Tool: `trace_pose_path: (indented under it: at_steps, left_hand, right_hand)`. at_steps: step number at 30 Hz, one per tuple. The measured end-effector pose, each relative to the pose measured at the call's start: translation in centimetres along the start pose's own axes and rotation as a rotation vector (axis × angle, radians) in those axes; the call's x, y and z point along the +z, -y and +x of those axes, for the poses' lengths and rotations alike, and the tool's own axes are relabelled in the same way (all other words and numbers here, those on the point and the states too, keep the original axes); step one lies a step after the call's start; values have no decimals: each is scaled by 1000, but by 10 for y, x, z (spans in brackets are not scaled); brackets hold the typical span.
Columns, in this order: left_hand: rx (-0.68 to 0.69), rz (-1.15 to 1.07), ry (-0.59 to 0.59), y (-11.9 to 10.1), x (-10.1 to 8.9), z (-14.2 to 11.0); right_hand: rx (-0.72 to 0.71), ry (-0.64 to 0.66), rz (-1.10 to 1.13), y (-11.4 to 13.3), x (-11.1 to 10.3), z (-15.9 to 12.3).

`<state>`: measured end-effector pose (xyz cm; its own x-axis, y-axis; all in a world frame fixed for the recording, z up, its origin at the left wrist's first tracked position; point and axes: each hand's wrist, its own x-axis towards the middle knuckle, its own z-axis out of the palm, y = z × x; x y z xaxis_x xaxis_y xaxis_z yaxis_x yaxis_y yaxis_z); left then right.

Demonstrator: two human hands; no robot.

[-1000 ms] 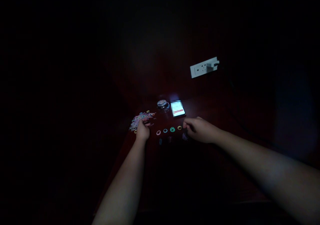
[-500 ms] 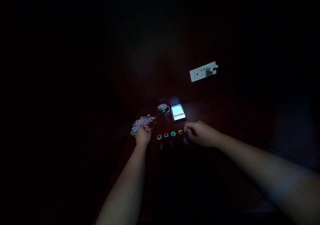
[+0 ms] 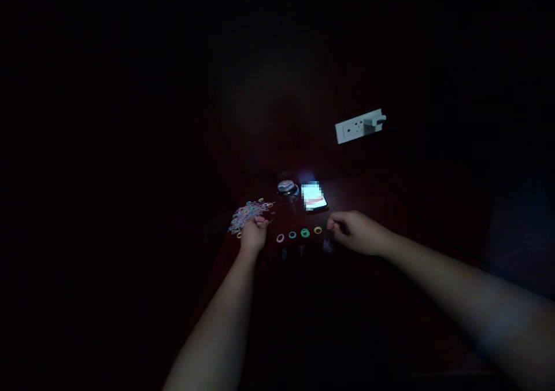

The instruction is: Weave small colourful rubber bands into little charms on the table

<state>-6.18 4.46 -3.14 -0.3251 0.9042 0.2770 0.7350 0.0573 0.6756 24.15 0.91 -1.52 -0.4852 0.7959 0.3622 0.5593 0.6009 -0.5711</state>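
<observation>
My left hand [image 3: 254, 234] is closed at the near right edge of a pile of small colourful hair ties [image 3: 249, 216]. A thin pinkish band, apparently a hair tie, pokes out at its fingertips. My right hand [image 3: 353, 231] is curled with thumb and fingers together; whatever it may hold is hidden. Just left of it lies a yellow hair tie [image 3: 318, 230], in a row with a green one [image 3: 305, 233], a blue one [image 3: 292, 235] and a pink one [image 3: 280, 238]. Nearer me are a dim bluish bunch [image 3: 284, 254], a reddish bunch [image 3: 300, 251] and a purple bunch [image 3: 328, 246].
Behind the row stand a round lidded jar [image 3: 287, 190] and a phone [image 3: 314, 196] with a bright screen. A white wall socket [image 3: 359, 126] with a plug in it is at the upper right. The dark reddish table and the surroundings are barely lit.
The whole view has shifted slightly, so things appear a little farther right. My left hand has moved slightly right against the pile; my right hand keeps its curl beside the yellow hair tie.
</observation>
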Motion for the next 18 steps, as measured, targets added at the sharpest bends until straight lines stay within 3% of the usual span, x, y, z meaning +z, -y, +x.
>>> trace_pose_path:
  at_steps: [4,10,13,18]
  left_hand:
    - [248,-172,-13,-27,5,-20]
    - [551,-347,226,-75,14,-66]
    - [568,-371,268,-84,14,-75]
    - [518,-391,254,-84,13,-75]
  right_hand:
    - [-9,-51,32,2,1,1]
    - [39,-60,369,10,4,4]
    - [73,-17,511,12,4,3]
    - [92,-5,535,8,3,3]
